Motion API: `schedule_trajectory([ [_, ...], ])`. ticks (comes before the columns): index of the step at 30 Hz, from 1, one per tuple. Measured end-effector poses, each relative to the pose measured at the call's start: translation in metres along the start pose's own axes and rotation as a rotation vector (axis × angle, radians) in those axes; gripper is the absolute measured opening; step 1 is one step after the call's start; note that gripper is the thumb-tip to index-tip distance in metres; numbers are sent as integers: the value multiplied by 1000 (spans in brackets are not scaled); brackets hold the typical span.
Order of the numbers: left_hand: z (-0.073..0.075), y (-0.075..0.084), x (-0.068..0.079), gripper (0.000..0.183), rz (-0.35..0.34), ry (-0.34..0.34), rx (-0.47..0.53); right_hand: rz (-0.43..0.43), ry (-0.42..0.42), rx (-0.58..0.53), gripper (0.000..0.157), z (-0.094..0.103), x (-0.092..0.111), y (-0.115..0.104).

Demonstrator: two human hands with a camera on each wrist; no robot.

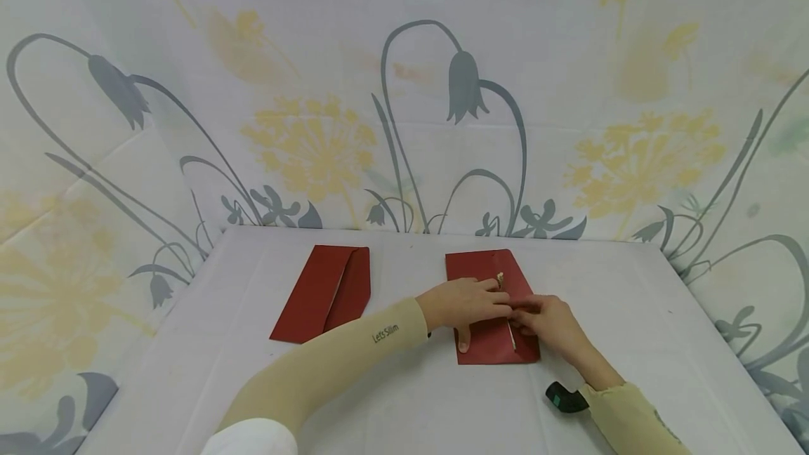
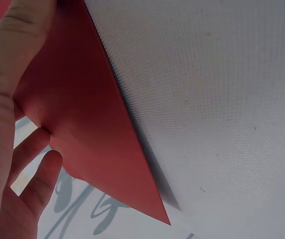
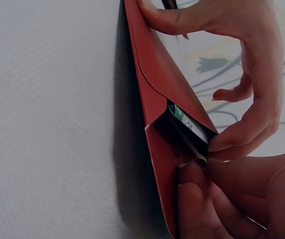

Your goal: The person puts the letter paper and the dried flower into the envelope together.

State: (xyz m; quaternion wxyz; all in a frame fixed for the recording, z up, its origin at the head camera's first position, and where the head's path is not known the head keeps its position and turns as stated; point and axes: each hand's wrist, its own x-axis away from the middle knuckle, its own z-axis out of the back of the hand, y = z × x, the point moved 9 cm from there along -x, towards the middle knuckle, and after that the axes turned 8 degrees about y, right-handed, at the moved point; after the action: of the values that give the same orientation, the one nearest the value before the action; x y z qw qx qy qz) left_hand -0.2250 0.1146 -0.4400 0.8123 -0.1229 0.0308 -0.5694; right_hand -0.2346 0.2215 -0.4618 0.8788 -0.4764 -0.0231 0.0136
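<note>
A red envelope (image 1: 480,265) lies on the white table under both hands. My left hand (image 1: 464,302) rests across it, thumb on the paper and fingertips at the flap opening. From the right, my right hand (image 1: 553,325) pinches the envelope's edge at that opening with thumb and fingers. Through the gap in the right wrist view shows something green and white (image 3: 185,119), mostly hidden inside. A small pale gold bit (image 1: 500,277) sticks out near the left fingers; its kind is unclear. In the left wrist view the red envelope (image 2: 97,119) casts a shadow along its edge.
A second red envelope (image 1: 316,293) lies to the left, partly behind the left forearm. A small black device (image 1: 565,397) sits by the right wrist. The white table (image 1: 392,406) meets a flower-patterned cloth (image 1: 316,55) at the back.
</note>
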Motion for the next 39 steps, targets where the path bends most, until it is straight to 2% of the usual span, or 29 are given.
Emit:
schedule_trajectory([
  [6, 0, 2, 0, 101, -18, 4, -20, -25, 56, -57, 35, 6, -5, 0],
  [9, 0, 2, 0, 100, -16, 0, -27, -40, 49, -113, 39, 5, -7, 1],
  [17, 0, 2, 0, 100, -1, -12, -26, -100, -1, -243, 39, -5, -11, 5],
  [29, 2, 1, 1, 99, -8, -3, -37, -139, -99, -301, 44, -17, -8, 5],
  [39, -1, 1, 1, 98, 2, -26, 1, -96, -59, -332, 42, -6, -6, 4],
])
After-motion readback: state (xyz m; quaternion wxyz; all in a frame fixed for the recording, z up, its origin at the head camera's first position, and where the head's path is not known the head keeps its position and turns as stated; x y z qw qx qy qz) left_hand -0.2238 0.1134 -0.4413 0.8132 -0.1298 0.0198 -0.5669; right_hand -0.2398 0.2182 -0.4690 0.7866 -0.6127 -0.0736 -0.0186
